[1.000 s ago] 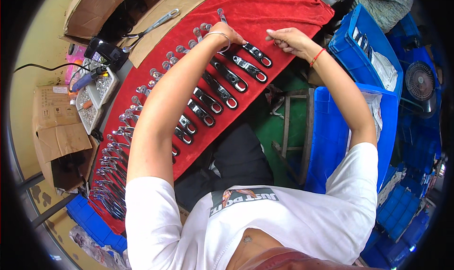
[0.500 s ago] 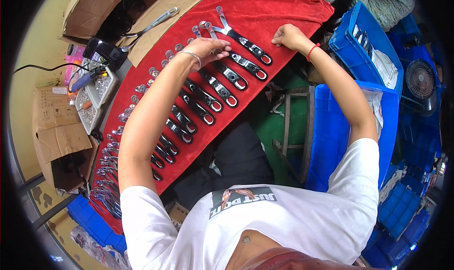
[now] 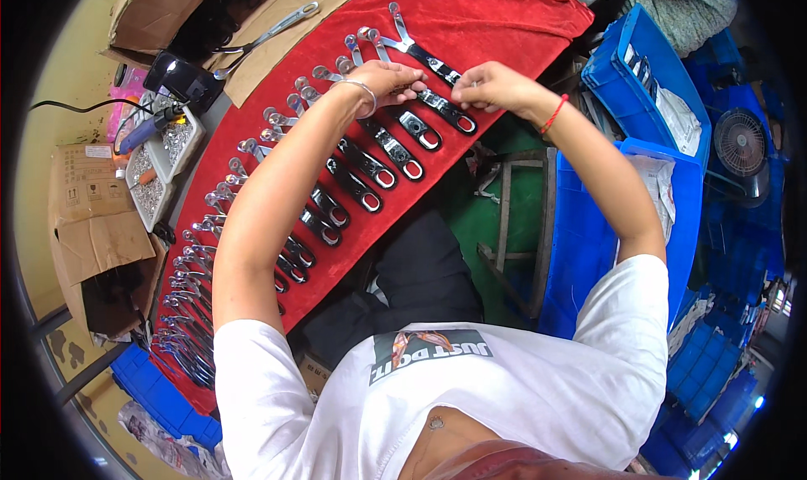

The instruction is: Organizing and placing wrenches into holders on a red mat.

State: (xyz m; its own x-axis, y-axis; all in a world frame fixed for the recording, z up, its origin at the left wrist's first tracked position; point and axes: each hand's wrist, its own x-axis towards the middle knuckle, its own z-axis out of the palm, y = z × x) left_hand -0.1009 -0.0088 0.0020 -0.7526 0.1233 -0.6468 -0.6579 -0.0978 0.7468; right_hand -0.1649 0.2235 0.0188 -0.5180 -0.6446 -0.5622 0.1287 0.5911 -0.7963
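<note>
Forked metal tools with shiny black handles and oval end holes lie in a long row on a red cloth (image 3: 504,26). My right hand (image 3: 496,89) is at the handle end of the farthest forked tool (image 3: 424,55), its fingertips pinched and covering that end. Whether they grip the handle or something small is hidden. My left hand (image 3: 382,85) hovers over the middle of the neighbouring tools, thumb and fingers pressed together; what they hold, if anything, is too small to make out. Just below both hands lies another forked tool (image 3: 445,110).
A shallow tray of small metal parts (image 3: 151,186) stands at the left, with a blue-handled power tool (image 3: 147,134) by it. Cardboard boxes (image 3: 92,194) are beyond. On cardboard lies a loose metal tool (image 3: 282,28). Blue crates (image 3: 580,236) and a fan (image 3: 741,139) stand right.
My right hand has moved left and down, from bare cloth onto the farthest tool's handle end. My left hand has shifted slightly right, staying pinched.
</note>
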